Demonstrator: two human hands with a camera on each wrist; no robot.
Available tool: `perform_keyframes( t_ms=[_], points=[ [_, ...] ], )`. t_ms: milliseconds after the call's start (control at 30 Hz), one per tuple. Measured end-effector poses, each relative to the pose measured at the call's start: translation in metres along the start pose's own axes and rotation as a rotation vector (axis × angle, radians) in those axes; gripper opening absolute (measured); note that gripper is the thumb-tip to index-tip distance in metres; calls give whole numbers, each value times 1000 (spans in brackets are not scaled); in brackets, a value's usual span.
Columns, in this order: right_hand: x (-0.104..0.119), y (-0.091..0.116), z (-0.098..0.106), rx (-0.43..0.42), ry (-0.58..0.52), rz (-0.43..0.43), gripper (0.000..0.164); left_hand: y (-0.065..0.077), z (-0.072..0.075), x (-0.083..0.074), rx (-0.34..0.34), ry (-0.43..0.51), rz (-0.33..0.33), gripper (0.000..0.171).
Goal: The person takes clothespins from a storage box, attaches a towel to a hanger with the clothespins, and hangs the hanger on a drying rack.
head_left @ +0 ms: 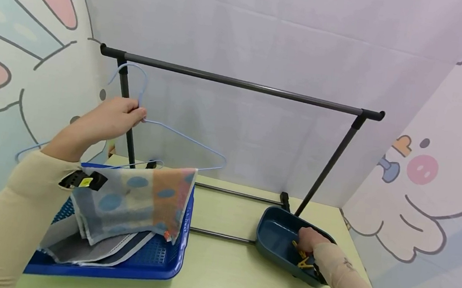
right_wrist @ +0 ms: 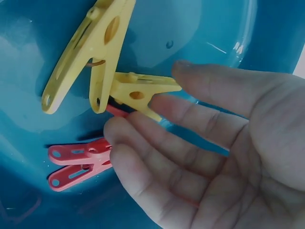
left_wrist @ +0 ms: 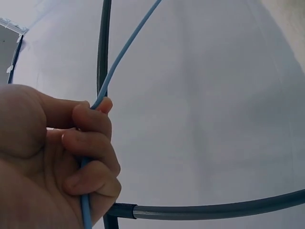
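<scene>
In the head view my left hand (head_left: 117,115) grips a light blue wire clothes hanger (head_left: 189,137) just below its hook. A patterned towel (head_left: 136,200) with blue spots and an orange band hangs over the hanger's lower bar. The left wrist view shows the fingers curled round the wire (left_wrist: 125,50). My right hand (right_wrist: 190,138) is down inside a dark blue basin (head_left: 265,241), fingers extended and thumb apart. One yellow clothespin (right_wrist: 138,90) has its end between the thumb and index fingertips. A larger yellow clothespin (right_wrist: 105,43) and a red clothespin (right_wrist: 78,160) lie beside the fingers.
A blue plastic basket (head_left: 158,270) at the left holds folded grey cloth (head_left: 89,246). Behind stands a black rack with a horizontal rail (head_left: 237,83); its base bars (head_left: 225,236) cross the pale table (head_left: 217,274). Another blue hanger (head_left: 29,148) shows behind the left forearm.
</scene>
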State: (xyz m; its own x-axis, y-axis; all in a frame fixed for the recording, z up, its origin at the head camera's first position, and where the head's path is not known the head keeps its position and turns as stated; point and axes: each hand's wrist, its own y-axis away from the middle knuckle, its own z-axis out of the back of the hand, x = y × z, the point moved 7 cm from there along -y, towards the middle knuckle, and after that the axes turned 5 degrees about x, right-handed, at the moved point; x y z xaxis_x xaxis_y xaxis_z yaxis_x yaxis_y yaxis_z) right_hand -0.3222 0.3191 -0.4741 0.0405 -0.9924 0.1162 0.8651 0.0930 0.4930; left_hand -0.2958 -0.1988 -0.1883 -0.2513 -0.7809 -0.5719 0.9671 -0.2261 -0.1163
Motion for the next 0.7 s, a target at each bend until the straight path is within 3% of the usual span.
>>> perform_keyframes(
  t_ms=[233, 700],
  points=[
    [4, 0, -1, 22, -12, 5, 6, -5, 3, -16, -20, -29, -32, 34],
    [8, -9, -4, -10, 17, 51, 6, -8, 0, -45, 13, -3, -50, 33]
  ],
)
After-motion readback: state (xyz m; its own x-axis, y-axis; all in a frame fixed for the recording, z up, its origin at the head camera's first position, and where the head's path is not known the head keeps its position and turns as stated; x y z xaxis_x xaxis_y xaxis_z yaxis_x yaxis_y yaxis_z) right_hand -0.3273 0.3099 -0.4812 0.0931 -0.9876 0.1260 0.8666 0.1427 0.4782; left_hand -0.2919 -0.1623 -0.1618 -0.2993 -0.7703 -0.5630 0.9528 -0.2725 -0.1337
